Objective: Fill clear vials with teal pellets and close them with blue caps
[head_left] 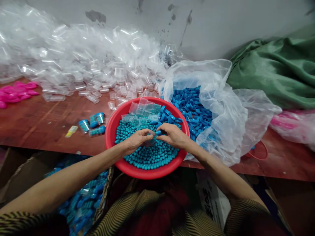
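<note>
Over a red basin, my left hand pinches a clear plastic tube, mostly covered by the fingers. From the right, my right hand grips a small blue cap close to the tube's end. Whether cap and tube touch, I cannot tell. Turquoise beads fill the basin below both hands. On top of the beads, clear tubes lie at the back and loose blue caps at the back right.
Capped bead-filled tubes and a yellow-white slip lie left. Clear tubes heap behind. A plastic bag with blue caps stands right, before green cloth. Pink pieces sit far left; a box is below.
</note>
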A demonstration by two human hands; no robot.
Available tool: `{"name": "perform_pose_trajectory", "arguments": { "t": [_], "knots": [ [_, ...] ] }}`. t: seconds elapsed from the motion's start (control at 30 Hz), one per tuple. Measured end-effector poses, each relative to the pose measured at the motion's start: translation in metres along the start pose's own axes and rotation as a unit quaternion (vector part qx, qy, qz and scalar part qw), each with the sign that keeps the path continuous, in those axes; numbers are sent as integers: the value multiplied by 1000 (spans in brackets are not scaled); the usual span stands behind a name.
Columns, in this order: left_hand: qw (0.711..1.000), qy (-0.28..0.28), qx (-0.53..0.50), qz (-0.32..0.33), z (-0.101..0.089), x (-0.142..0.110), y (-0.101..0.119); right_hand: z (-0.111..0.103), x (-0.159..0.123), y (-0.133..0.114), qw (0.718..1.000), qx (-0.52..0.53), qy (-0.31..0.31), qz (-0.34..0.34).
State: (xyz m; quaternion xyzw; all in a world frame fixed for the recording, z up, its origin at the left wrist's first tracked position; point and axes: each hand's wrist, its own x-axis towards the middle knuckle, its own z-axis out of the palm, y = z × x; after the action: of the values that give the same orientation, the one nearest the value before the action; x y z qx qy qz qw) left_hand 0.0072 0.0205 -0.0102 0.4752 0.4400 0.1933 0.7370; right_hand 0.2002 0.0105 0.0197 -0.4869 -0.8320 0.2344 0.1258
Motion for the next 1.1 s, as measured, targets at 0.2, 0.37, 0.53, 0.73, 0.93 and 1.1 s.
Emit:
{"name": "perform_pose_trajectory", "arguments": {
  "t": [0.2, 0.37, 0.53, 0.73, 0.93, 1.1],
  "knots": [
    [968, 81, 207, -114, 8, 21, -7, -6, -2, 13, 992, 110, 38, 44],
    [983, 58, 138, -105, 33, 54, -6, -6, -10, 18, 988, 89, 77, 101],
    [996, -35, 8, -76, 20, 51, 7, -7, -17, 30, 977, 171, 89, 86],
    [990, -98, -100, -15, -7, 29, 6, -1, -11, 26, 981, 180, 46, 50],
    [997, -71, -24, 16, 2, 12, 2, 8, -8, 17, 978, 204, 32, 42],
    [997, -11, 42, 67, 14, 2, 0, 15, -7, 7, 974, 204, 87, 46]
  ]
}}
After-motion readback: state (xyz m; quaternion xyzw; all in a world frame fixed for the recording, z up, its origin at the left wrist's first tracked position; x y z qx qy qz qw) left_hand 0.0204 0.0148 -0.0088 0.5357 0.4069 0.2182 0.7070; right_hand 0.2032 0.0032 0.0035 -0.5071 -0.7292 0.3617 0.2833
